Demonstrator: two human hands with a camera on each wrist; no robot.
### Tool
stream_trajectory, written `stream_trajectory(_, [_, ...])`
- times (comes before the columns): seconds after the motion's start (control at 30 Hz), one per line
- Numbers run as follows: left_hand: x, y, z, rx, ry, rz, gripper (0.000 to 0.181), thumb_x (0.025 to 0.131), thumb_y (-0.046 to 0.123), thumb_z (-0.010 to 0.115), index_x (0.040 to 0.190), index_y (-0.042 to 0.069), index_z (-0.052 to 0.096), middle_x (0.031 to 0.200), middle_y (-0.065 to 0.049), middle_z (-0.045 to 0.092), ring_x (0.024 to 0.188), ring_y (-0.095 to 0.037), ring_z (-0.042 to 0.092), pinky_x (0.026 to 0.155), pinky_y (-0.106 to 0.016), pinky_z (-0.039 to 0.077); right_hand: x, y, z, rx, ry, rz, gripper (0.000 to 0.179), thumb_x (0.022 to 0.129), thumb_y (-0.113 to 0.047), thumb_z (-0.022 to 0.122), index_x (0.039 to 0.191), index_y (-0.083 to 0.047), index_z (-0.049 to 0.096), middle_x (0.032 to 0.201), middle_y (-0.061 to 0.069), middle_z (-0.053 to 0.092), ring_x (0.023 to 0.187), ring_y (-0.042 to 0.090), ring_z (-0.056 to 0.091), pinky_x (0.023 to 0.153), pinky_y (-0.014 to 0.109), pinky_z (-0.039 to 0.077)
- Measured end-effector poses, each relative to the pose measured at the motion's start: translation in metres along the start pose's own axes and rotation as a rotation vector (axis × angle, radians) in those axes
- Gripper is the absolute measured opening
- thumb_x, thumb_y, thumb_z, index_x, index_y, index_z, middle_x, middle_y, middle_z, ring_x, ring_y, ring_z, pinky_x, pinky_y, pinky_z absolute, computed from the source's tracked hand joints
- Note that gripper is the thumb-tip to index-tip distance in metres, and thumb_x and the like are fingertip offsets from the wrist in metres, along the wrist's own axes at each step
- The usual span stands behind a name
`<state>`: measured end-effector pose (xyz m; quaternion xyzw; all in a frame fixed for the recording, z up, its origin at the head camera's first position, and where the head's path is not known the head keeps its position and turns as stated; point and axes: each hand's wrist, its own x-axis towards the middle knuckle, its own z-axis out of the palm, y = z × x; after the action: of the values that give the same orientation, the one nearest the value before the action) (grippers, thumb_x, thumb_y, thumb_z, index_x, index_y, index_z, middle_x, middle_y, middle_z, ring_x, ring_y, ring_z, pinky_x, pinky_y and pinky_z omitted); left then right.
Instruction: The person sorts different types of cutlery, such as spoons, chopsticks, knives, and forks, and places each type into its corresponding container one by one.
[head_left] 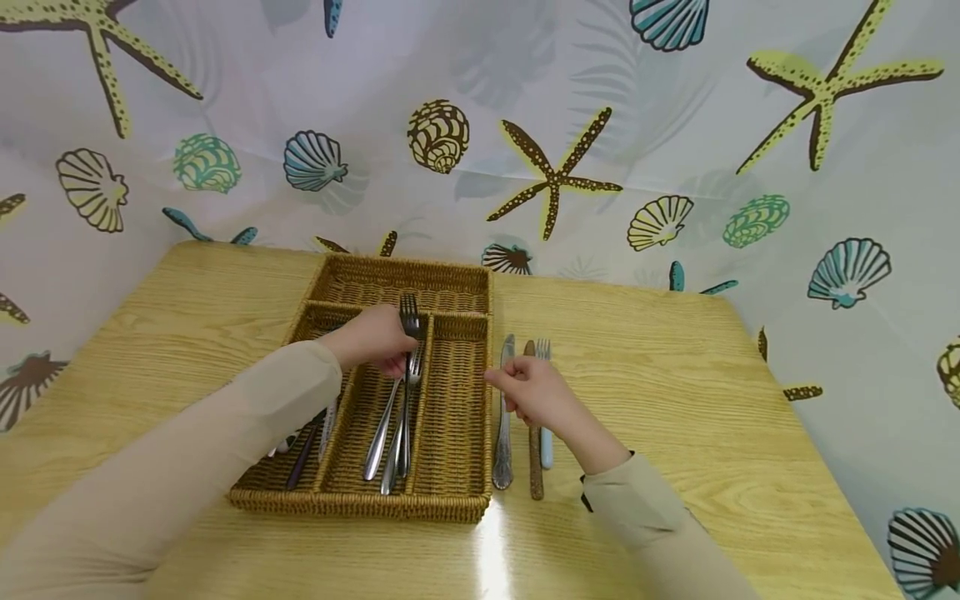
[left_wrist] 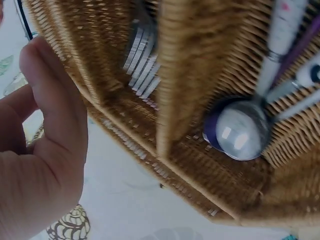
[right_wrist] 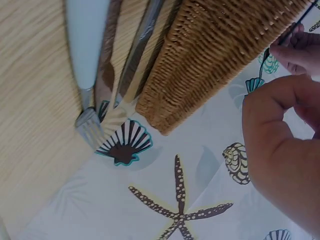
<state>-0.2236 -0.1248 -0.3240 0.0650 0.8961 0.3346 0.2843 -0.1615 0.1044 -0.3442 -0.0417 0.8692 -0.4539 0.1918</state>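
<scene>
- Pale wood-grain surface, bordered by a white cloth printed with starfish and seashells in yellow, brown and teal.
- Left hand above the wicker tray, pinching a dark fork between thumb and fingers; tines pointing away from the person, handle slanting down over the middle compartment. Impossible to tell whether touching the cutlery beneath.
- Right hand just past the tray's right edge, above the loose cutlery; fingers loosely curled, free of any grip, thumb pointing left toward the tray.
- Long beige sleeves on both arms.
- Beneath the left hand, in the middle compartment: silver forks lying side by side, handles toward the person.
- In the left compartment: nested spoons and a purple handle, partly hidden by the left arm.
- On the surface, right of the tray, in a near-parallel row: silver knife, brown-handled utensil, fork with a light blue handle.
</scene>
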Motion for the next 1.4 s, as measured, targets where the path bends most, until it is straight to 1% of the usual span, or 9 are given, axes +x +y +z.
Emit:
stream_trajectory(0.27, [0.012, -0.012, 0.009, 0.197, -0.015, -0.035, 0.032, 0.095, 0.005, 0.045, 0.069, 0.001, 0.064, 0.048, 0.0, 0.054, 0.041, -0.008, 0.054, 0.056, -0.029, 0.055, 0.0, 0.013, -0.011, 0.034, 0.041, 0.039, 0.025, 0.097, -0.026, 0.051, 0.086, -0.003, 0.054, 0.055, 0.0, 0.047, 0.041, 0.01, 0.037, 0.046, 0.029, 0.038])
stream_trajectory(0.47, [0.016, -0.018, 0.024, 0.356, -0.039, -0.041, 0.03, 0.089, -0.008, 0.044, 0.068, 0.006, 0.059, 0.048, -0.004, 0.053, 0.039, -0.007, 0.043, 0.042, -0.02, 0.029, 0.002, 0.022, -0.018, -0.006, 0.088, 0.048, 0.028, 0.096, -0.028, 0.052, 0.08, -0.005, 0.053, 0.054, 0.001, 0.047, 0.042, 0.011, 0.039, 0.046, 0.028, 0.039])
stream_trajectory(0.63, [0.013, -0.017, 0.033, 0.452, -0.001, 0.003, 0.021, 0.091, -0.005, 0.046, 0.095, -0.003, 0.067, 0.074, -0.014, 0.066, 0.045, -0.01, 0.039, 0.045, -0.023, 0.029, 0.002, 0.039, -0.024, -0.143, 0.107, 0.101, 0.029, 0.095, -0.025, 0.052, 0.079, -0.001, 0.054, 0.054, 0.002, 0.048, 0.043, 0.009, 0.037, 0.045, 0.024, 0.036])
stream_trajectory(0.83, [0.012, -0.014, 0.037, 0.544, 0.005, -0.007, 0.023, 0.093, 0.0, 0.047, 0.082, 0.003, 0.066, 0.054, 0.0, 0.04, 0.046, -0.008, 0.022, 0.045, -0.023, 0.021, -0.001, 0.061, -0.029, -0.375, 0.075, 0.144, 0.031, 0.091, -0.023, 0.057, 0.066, -0.009, 0.048, 0.05, -0.004, 0.039, 0.044, 0.008, 0.036, 0.045, 0.022, 0.032])
stream_trajectory(0.9, [0.013, -0.014, 0.038, 0.549, 0.005, -0.014, 0.024, 0.093, 0.0, 0.046, 0.079, 0.004, 0.066, 0.051, 0.001, 0.033, 0.047, -0.008, 0.018, 0.046, -0.023, 0.019, 0.0, 0.066, -0.029, -0.427, 0.066, 0.142, 0.034, 0.089, -0.025, 0.059, 0.061, -0.012, 0.046, 0.049, -0.006, 0.036, 0.044, 0.007, 0.035, 0.045, 0.021, 0.031])
stream_trajectory(1.0, [0.013, -0.015, 0.038, 0.557, 0.011, -0.021, 0.022, 0.093, 0.001, 0.047, 0.082, 0.002, 0.067, 0.052, 0.0, 0.036, 0.046, -0.008, 0.021, 0.045, -0.023, 0.019, 0.001, 0.069, -0.027, -0.458, 0.033, 0.15, 0.041, 0.088, -0.026, 0.06, 0.053, -0.016, 0.041, 0.046, -0.007, 0.034, 0.042, 0.006, 0.033, 0.043, 0.02, 0.029])
stream_trajectory(1.13, [0.013, -0.015, 0.038, 0.554, 0.018, -0.034, 0.019, 0.093, 0.001, 0.048, 0.091, 0.0, 0.068, 0.058, -0.003, 0.045, 0.046, -0.009, 0.025, 0.045, -0.023, 0.021, 0.002, 0.07, -0.024, -0.45, -0.012, 0.156, 0.046, 0.089, -0.025, 0.057, 0.048, -0.018, 0.037, 0.042, -0.008, 0.032, 0.039, 0.006, 0.031, 0.042, 0.019, 0.028])
stream_trajectory(1.27, [0.01, -0.011, 0.031, 0.496, 0.038, 0.001, 0.023, 0.093, -0.002, 0.044, 0.094, -0.003, 0.067, 0.054, -0.002, 0.041, 0.044, -0.008, 0.023, 0.044, -0.023, 0.022, 0.005, 0.072, -0.026, -0.424, -0.037, 0.158, 0.043, 0.088, -0.02, 0.054, 0.047, -0.016, 0.04, 0.041, -0.006, 0.036, 0.039, 0.007, 0.034, 0.042, 0.02, 0.032])
stream_trajectory(1.4, [0.006, -0.003, 0.021, 0.366, 0.025, 0.015, 0.038, 0.094, -0.004, 0.039, 0.063, 0.003, 0.06, 0.041, 0.002, 0.031, 0.038, -0.007, 0.022, 0.041, -0.022, 0.023, 0.007, 0.075, -0.027, -0.376, -0.049, 0.188, 0.037, 0.086, -0.019, 0.051, 0.05, -0.012, 0.046, 0.043, -0.003, 0.042, 0.039, 0.009, 0.037, 0.042, 0.021, 0.035])
